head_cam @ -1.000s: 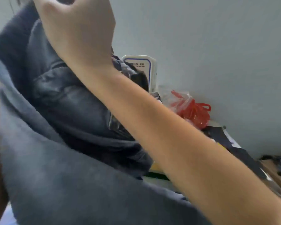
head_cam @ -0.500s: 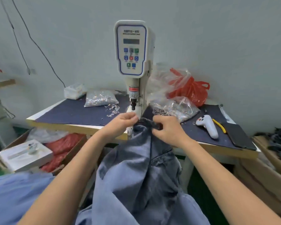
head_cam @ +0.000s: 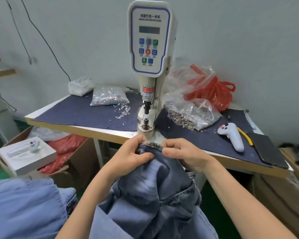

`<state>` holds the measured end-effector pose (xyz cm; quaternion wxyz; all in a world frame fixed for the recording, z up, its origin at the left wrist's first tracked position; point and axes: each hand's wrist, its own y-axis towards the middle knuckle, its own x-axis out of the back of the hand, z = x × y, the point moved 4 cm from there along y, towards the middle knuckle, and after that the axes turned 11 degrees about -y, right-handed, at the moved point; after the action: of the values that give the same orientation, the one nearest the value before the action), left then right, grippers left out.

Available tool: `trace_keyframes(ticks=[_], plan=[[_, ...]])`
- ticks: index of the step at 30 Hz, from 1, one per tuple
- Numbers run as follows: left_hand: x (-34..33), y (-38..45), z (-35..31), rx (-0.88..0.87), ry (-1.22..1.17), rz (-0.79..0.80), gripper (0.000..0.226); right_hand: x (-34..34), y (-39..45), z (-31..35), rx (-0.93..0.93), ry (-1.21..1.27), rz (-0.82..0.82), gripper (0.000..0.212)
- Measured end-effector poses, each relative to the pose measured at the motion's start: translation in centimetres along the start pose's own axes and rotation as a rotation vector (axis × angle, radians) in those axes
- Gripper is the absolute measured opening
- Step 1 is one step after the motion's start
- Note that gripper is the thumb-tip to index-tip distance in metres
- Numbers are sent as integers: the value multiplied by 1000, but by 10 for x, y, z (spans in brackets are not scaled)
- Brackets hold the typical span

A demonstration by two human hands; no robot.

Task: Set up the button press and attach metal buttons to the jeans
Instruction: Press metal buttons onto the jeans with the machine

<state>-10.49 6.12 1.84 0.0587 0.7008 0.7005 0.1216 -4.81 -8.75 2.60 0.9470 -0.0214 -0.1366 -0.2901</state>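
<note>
Fingers of my left hand (head_cam: 131, 155) and right hand (head_cam: 181, 153) pinch the jeans (head_cam: 155, 192) by the top edge at lower centre, just below the button press (head_cam: 149, 69) (its die sits above my knuckles, apart from the cloth).

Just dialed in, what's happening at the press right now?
A person holds the jeans with both hands just in front of the button press. The left hand and right hand pinch the waistband edge between them, below and short of the press's lower die. The fabric is not yet under the punch. Bags of metal buttons lie on the table on either side of the machine, some spilled loose.
</note>
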Motion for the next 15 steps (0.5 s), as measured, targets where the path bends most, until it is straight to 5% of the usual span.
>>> trace_keyframes(ticks=[7, 15], plan=[[15, 11, 24, 43, -74, -181, 27, 12, 26, -16, 22, -134, -249, 20], [19, 17, 40, 62, -255, -257, 22, 20, 33, -26, -16, -130, -211, 7]])
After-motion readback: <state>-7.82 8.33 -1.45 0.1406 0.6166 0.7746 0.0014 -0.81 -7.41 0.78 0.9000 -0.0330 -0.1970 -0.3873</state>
